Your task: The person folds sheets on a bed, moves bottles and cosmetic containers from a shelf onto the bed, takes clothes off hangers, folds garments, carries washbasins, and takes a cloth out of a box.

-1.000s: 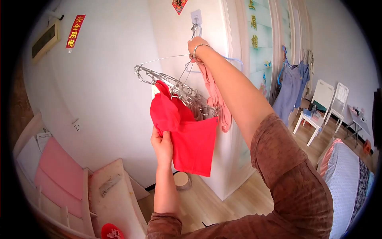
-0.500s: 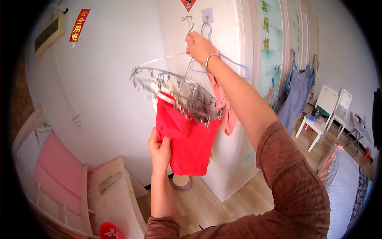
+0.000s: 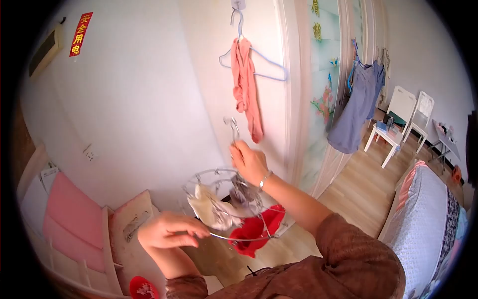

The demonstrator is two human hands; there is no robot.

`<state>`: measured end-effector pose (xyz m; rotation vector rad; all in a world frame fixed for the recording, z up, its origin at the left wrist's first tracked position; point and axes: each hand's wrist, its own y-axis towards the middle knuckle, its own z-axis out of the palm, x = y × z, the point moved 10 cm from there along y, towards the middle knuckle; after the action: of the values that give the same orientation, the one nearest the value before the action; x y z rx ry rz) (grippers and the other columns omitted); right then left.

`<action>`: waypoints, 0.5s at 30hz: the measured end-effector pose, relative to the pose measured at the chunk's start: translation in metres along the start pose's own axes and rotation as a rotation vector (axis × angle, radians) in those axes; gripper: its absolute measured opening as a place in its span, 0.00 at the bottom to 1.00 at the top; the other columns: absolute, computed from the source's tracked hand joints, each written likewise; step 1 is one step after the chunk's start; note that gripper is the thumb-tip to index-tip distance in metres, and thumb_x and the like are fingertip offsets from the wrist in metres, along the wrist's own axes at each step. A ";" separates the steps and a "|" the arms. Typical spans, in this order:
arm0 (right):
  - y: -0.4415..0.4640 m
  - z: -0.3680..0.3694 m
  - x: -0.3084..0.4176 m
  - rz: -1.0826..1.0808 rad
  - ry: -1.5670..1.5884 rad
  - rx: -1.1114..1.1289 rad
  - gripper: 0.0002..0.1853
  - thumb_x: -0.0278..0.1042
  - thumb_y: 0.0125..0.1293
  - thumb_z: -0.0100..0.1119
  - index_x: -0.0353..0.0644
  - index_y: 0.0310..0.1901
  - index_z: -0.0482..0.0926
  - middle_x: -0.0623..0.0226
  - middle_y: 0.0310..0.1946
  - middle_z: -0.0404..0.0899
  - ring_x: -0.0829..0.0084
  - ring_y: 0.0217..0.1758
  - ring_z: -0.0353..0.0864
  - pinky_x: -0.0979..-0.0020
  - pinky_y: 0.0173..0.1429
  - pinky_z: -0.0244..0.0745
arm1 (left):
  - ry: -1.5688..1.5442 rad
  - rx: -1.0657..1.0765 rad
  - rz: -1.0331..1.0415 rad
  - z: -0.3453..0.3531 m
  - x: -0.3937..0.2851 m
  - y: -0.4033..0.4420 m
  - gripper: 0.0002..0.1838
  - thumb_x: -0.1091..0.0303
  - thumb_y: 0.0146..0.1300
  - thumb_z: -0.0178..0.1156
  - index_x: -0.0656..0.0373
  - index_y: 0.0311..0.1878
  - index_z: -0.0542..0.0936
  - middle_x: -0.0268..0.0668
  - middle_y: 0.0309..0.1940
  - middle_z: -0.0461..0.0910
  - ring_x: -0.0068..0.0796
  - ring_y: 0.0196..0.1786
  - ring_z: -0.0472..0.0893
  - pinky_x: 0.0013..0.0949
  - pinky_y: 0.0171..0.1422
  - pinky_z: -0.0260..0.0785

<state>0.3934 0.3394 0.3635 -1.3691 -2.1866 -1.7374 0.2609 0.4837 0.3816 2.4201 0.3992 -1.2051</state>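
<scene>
My right hand is closed round the stem of a round metal clip hanger, just under its hook. Clipped to the ring are a cream cloth, a grey cloth and a red garment hanging lowest. My left hand is at the ring's left edge, its fingers stretched out and apart, with the tips by the rim. Above, a pink cloth is draped on a blue hanger that hangs from a wall hook.
Blue-grey clothes hang by the patterned glass doors on the right. Beyond stand a white stool and white chairs. A bed is at lower right. At lower left are a pale cabinet and a red object.
The clip hanger has come down from near the wall hook with my right hand and now hangs lower. My left hand has let go of the red garment and moved down-left to the ring.
</scene>
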 end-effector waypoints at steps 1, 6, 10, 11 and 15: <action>-0.018 -0.002 -0.013 0.040 0.003 0.008 0.07 0.35 0.60 0.44 0.41 0.31 0.66 0.67 0.14 0.72 0.68 0.17 0.74 0.70 0.23 0.67 | 0.146 0.030 0.077 -0.010 -0.013 0.010 0.11 0.70 0.52 0.57 0.66 0.37 0.76 0.38 0.30 0.76 0.24 0.30 0.75 0.24 0.34 0.66; -0.091 -0.038 -0.065 0.298 0.110 -0.018 0.06 0.35 0.58 0.47 0.44 0.33 0.69 0.65 0.14 0.72 0.63 0.18 0.74 0.67 0.24 0.67 | 0.073 -0.453 -0.005 -0.100 -0.006 0.116 0.07 0.72 0.56 0.51 0.67 0.30 0.74 0.34 0.29 0.76 0.20 0.30 0.72 0.24 0.37 0.66; -0.121 -0.085 -0.074 0.386 0.061 -0.037 0.05 0.33 0.58 0.46 0.42 0.32 0.69 0.64 0.14 0.73 0.68 0.18 0.75 0.72 0.24 0.68 | -0.451 -0.732 0.064 -0.157 0.018 0.210 0.10 0.70 0.57 0.49 0.66 0.39 0.71 0.37 0.30 0.73 0.28 0.37 0.73 0.27 0.39 0.68; -0.127 -0.097 -0.074 0.382 0.021 -0.054 0.06 0.33 0.58 0.46 0.41 0.31 0.69 0.64 0.14 0.73 0.69 0.18 0.75 0.74 0.24 0.67 | -0.560 -0.777 0.045 -0.162 0.025 0.228 0.11 0.70 0.57 0.50 0.65 0.40 0.70 0.36 0.28 0.72 0.30 0.37 0.73 0.27 0.38 0.69; -0.154 -0.144 -0.087 0.498 0.041 -0.103 0.07 0.33 0.59 0.46 0.40 0.30 0.70 0.65 0.13 0.71 0.75 0.17 0.73 0.76 0.23 0.67 | -0.808 -0.803 0.095 -0.163 0.021 0.284 0.07 0.71 0.56 0.50 0.63 0.36 0.70 0.34 0.23 0.70 0.31 0.31 0.73 0.24 0.32 0.69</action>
<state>0.2811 0.1736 0.2534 -1.6961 -1.5654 -1.6750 0.5057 0.3137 0.5180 1.1571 0.3929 -1.4788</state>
